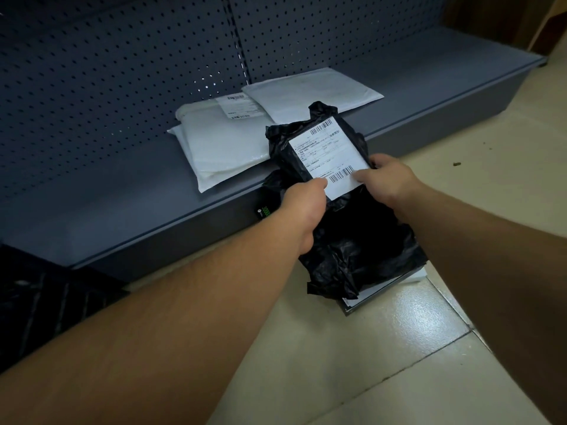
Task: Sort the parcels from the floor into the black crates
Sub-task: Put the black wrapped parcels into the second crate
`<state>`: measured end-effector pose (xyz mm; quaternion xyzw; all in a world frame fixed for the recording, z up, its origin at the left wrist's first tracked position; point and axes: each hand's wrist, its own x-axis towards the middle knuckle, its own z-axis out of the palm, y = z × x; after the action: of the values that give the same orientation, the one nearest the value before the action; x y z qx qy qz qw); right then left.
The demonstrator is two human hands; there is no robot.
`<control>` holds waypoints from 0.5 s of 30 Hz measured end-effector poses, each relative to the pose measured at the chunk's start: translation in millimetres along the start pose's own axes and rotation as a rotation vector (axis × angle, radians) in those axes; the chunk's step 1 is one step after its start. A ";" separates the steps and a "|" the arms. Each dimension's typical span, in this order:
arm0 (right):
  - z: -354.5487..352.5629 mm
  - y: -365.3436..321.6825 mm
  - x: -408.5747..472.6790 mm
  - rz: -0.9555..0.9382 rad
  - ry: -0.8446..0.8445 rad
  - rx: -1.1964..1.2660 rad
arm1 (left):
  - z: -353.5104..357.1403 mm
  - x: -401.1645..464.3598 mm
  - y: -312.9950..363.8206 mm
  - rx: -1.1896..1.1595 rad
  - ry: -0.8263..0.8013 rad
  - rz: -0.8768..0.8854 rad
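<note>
A black plastic parcel (325, 148) with a white barcode label is held up between both hands, in front of the shelf edge. My left hand (302, 207) grips its lower left corner, thumb on the label. My right hand (389, 179) grips its lower right edge, thumb also on the label. Below it a second crumpled black parcel (359, 250) lies on the floor, on top of a flat grey-white parcel (383, 289). A black crate (46, 299) stands at the lower left, partly behind my left forearm.
A grey base shelf (153, 216) with a pegboard back runs across the view. Two white padded parcels (217, 145) lie stacked on it, and another white mailer (316, 93) lies to their right. Pale tiled floor (368, 363) spreads out at the lower right.
</note>
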<state>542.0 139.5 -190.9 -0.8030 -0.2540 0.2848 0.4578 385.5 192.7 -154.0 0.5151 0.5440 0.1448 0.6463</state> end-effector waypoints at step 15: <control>64.0 -100.2 -57.7 -0.014 -0.380 0.489 | -154.4 -42.2 33.5 0.406 0.450 0.532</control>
<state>442.2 184.0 -116.5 -0.5995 -0.2647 0.4793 0.5837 250.9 253.9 -84.1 0.7107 0.5372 0.3056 0.3360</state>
